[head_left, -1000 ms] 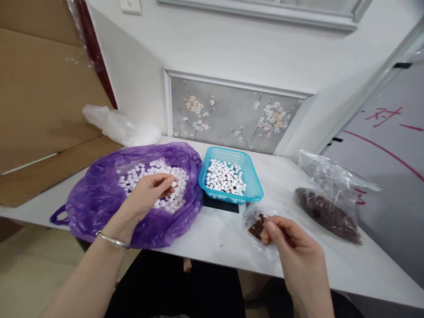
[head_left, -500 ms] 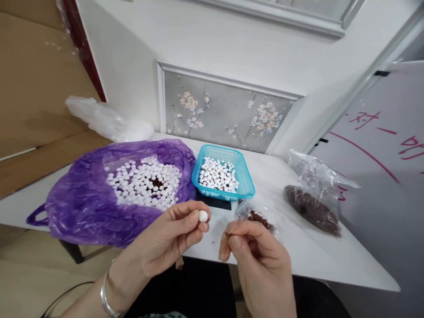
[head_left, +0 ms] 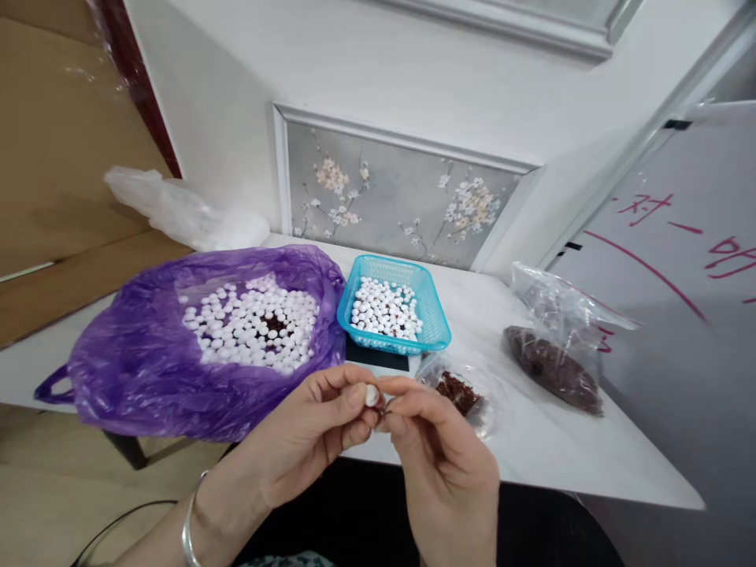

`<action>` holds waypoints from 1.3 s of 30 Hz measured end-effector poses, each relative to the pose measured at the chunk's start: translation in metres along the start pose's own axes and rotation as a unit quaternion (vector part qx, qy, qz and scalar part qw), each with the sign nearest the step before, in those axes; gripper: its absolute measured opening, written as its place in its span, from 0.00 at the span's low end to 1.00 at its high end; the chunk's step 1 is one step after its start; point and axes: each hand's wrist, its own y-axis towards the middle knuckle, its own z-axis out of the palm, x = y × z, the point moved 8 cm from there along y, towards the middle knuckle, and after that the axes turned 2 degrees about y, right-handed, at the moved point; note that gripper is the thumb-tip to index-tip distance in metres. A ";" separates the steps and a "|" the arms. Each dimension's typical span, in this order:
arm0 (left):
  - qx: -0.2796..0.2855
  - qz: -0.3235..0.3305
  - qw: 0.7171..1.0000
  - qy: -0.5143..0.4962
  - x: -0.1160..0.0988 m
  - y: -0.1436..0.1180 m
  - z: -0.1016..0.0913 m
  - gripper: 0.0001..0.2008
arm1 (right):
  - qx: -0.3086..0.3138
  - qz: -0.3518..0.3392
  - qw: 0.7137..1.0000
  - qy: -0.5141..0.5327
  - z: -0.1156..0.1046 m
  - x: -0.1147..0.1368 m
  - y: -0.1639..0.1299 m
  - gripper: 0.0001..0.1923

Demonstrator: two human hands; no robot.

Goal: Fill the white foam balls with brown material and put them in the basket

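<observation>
My left hand (head_left: pixel 313 429) pinches a small white bead (head_left: pixel 371 394) between thumb and forefinger, in front of the table's near edge. My right hand (head_left: pixel 440 465) meets it fingertip to fingertip, its thumb and forefinger closed on something tiny and dark that I cannot make out. Behind the hands lies an open purple plastic bag (head_left: pixel 147 370) full of white beads (head_left: pixel 253 327). A turquoise basket (head_left: pixel 434 331) with more white beads stands on a black scale (head_left: pixel 378 358). A small clear bag of reddish-brown bits (head_left: pixel 457 390) lies just beyond my right hand.
A larger clear bag of reddish-brown bits (head_left: pixel 555 362) lies at the right of the white table (head_left: pixel 561 457). A crumpled white plastic bag (head_left: pixel 177 213) sits at the back left, by cardboard sheets (head_left: pixel 64 181). A flower-painted panel (head_left: pixel 395 197) leans on the wall.
My left hand left the purple bag with a white bead and came forward. My right hand left the small clear bag and closed in until the fingertips of both hands met.
</observation>
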 end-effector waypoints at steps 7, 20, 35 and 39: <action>-0.019 0.014 1.000 0.015 0.001 0.002 -0.002 0.06 | 0.040 -0.112 0.992 -0.037 0.009 0.009 -0.017 0.14; 0.022 0.026 0.999 0.028 0.012 0.007 0.014 0.06 | -0.033 0.062 0.995 0.074 -0.017 -0.013 -0.009 0.07; -0.011 0.119 0.983 0.140 -0.006 0.002 0.012 0.03 | -0.059 0.013 0.998 -0.017 -0.012 -0.003 -0.014 0.08; -0.014 0.124 0.982 0.144 -0.006 0.001 0.009 0.03 | -0.065 -0.003 0.997 -0.050 -0.012 0.001 -0.013 0.08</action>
